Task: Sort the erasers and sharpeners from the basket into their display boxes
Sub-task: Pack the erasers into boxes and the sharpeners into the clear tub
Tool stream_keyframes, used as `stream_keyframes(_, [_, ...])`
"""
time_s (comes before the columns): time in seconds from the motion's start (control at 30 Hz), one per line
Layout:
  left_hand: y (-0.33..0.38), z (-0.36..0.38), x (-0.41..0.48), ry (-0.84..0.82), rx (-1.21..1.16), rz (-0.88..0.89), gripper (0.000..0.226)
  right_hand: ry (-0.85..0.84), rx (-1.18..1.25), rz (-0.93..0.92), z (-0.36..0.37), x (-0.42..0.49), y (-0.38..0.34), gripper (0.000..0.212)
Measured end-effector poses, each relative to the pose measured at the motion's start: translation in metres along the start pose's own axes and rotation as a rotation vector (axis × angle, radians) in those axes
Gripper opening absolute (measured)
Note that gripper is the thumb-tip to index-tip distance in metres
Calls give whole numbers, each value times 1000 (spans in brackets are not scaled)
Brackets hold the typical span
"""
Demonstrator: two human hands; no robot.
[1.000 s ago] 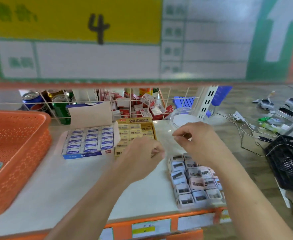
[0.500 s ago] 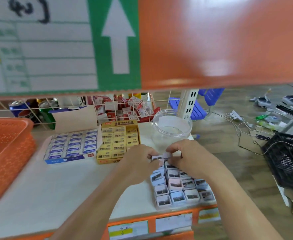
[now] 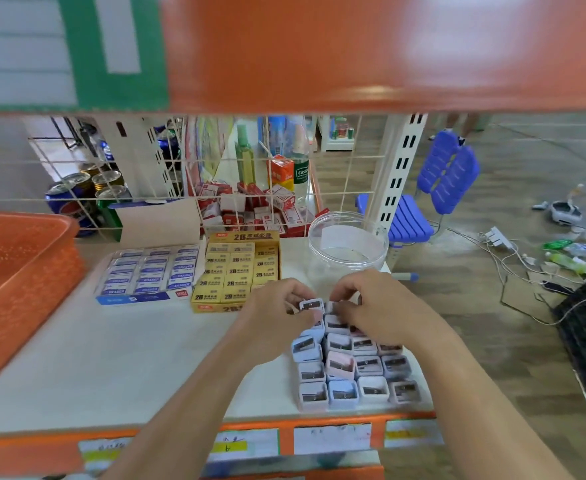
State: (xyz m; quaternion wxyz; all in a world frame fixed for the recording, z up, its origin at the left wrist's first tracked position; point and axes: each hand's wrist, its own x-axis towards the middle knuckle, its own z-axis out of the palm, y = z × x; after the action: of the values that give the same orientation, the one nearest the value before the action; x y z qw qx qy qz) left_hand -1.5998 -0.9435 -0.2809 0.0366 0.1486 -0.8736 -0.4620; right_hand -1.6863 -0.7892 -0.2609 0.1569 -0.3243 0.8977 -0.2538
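Observation:
Several small pastel sharpeners stand packed in rows near the shelf's front right edge. My left hand pinches one sharpener at the back of that block. My right hand has its fingers curled over the back row beside it; what they hold is hidden. A blue box of white erasers and a yellow 2B eraser box lie open behind. The orange basket sits at the far left.
A clear plastic jar stands just behind my hands. A wire grid backs the shelf, with cans and red boxes beyond. An orange upper shelf hangs overhead. Cables, a blue chair and a black crate occupy the floor at right.
Both hands dropped from in front of the jar onto the back row of sharpeners. The view swung right, so the basket and eraser boxes slid left.

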Motion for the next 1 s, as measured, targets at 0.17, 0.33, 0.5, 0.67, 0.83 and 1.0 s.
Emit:
stream_keyframes(0.17, [-2, 4, 1, 51, -75, -6, 7, -4, 0, -12, -2, 3, 2, 8])
stream_keyframes(0.33, [-2, 7, 3, 68, -96, -19, 6, -4, 30, -32, -1, 4, 5, 12])
stream_keyframes(0.5, [-3, 7, 6, 92, -119, -26, 6, 60, 115, -69, -2, 5, 7, 10])
stream_keyframes(0.67, [7, -2, 12, 187, -191, 16, 5, 201, 270, -99, -15, 2, -1, 17])
stream_keyframes(0.83, [42, -16, 39, 255, -115, 159, 14, 477, 225, -37, -35, 16, 0, 13])
stream_keyframes(1.0, [48, -7, 65, 154, 304, 229, 16, 389, 9, 101, -37, 33, 13, 12])
